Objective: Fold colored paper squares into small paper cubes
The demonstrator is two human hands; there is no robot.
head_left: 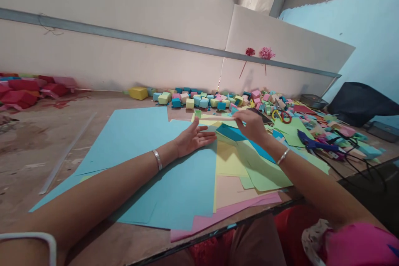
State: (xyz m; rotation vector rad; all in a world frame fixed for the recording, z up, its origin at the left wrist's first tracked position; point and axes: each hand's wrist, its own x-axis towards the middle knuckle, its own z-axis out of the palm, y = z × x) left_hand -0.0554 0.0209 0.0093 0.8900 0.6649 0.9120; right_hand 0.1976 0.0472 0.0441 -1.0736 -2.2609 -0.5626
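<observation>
My left hand (195, 138) is over a large light blue sheet of paper (134, 137), its fingers stretched out and apart, with nothing in its palm. My right hand (252, 124) is closed in a pinch at the end of a thin pale strip (218, 119), which looks like paper and reaches toward my left thumb. A small green paper cube (198, 114) sits just beyond that thumb. Under and beside my right hand lie a darker blue sheet (232, 133), a yellow sheet (230, 160) and green sheets (264, 170). A pink sheet (224, 216) shows along the table's front edge.
Many small coloured paper cubes (204, 103) line the wall, with larger red ones (18, 97) far left. Scissors (281, 116) and a blue glue gun (316, 143) with black cables lie right. A clear ruler-like strip (68, 153) lies left. Two paper flowers (266, 53) hang on the wall rail.
</observation>
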